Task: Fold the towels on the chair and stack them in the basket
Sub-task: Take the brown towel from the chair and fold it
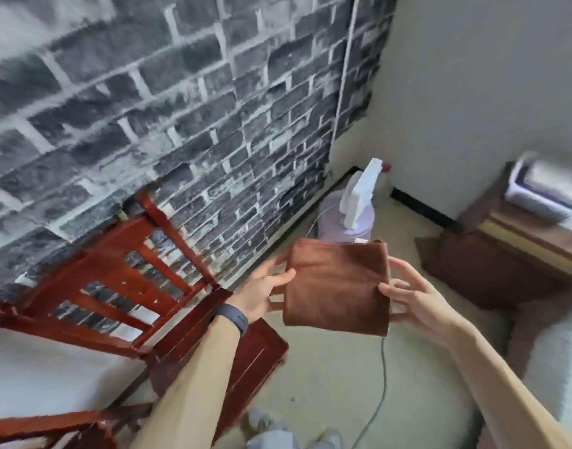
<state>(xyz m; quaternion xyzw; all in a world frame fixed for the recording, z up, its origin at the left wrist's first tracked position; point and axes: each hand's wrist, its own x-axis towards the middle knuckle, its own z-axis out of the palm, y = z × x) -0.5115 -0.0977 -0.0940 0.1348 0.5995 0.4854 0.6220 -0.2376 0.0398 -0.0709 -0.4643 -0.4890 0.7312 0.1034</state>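
Note:
A brown towel (pixel 335 286), folded into a small square, hangs in the air between my hands, to the right of the chair. My left hand (pixel 262 291) pinches its left edge, thumb on the front and fingers behind. My right hand (pixel 414 298) holds the right edge the same way. The red wooden chair (pixel 213 335) stands at lower left with its seat bare where I can see it. A white basket (pixel 544 192) sits blurred at the right edge, on a brown wooden cabinet.
A dark brick-pattern wall (pixel 148 108) runs behind the chair. A pale purple appliance (pixel 349 218) with a white top stands on the floor in the corner, its grey cord (pixel 382 377) trailing toward me. A white fluffy surface (pixel 557 367) lies at the right.

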